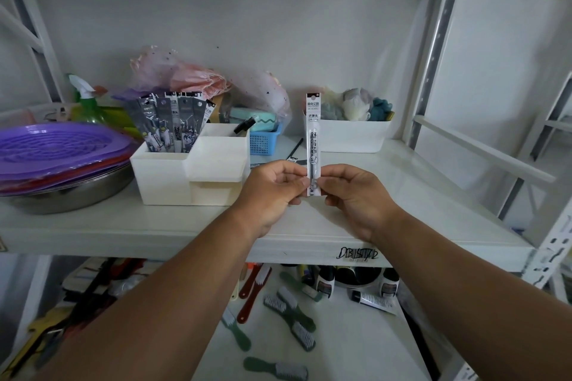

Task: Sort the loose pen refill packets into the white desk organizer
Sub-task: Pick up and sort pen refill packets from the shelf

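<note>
A long white pen refill packet (313, 133) stands upright above the shelf's middle. My left hand (272, 192) and my right hand (356, 195) both pinch its lower end between thumb and fingers. To the left stands the white desk organizer (173, 182). Its tall left compartment holds several dark refill packets (171, 124) standing upright. A black pen (244, 125) leans in the rear right compartment. Another dark packet (294, 153) lies flat on the shelf behind my hands.
On the white shelf (402, 195) a purple tray on a steel bowl (55, 164) sits at the left, a blue basket (264, 141) and a white bin (353, 136) at the back. Brushes (291, 315) lie on the lower shelf.
</note>
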